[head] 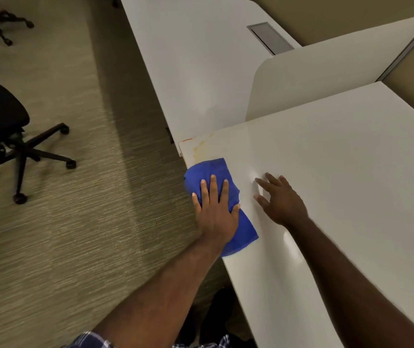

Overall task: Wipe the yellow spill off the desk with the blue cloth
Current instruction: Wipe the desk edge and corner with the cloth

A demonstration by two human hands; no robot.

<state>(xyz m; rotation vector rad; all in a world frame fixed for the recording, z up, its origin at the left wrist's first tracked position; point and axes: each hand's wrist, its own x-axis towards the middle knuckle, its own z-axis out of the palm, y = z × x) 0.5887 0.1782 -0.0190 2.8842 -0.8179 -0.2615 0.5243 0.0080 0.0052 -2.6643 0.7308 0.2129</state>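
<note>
Blue cloth [244, 227] lies on the edge of the white desk [339, 172], and the left hand [217, 212] presses flat on top of it. The fingers [213, 187] of that hand are spread a little and point away from the person. The hand is not curled around the cloth; it just pushes down on it.

The right hand [281, 199] is just beside the cloth, on its right. It is open too, with the fingers apart, and it rests on the bare desk. It holds nothing.

The cloth is soft and folded into a long shape. One end hangs a bit over the desk edge. The desk top is smooth, shiny and white, with a round corner far to the right.

The yellow spill [198, 146] is just past the fingertips of the left hand, near the desk corner. It looks like thin, pale yellow streaks, with a small orange mark at the very edge. The cloth does not cover these streaks.

A white divider [326, 71] stands up beyond both hands, and another white desk [188, 59] lies behind it. Far to the left of the left hand, a black chair [5, 131] with wheels stands on the tan carpet [75, 234]. A checked sleeve [90, 340] shows at the bottom.
</note>
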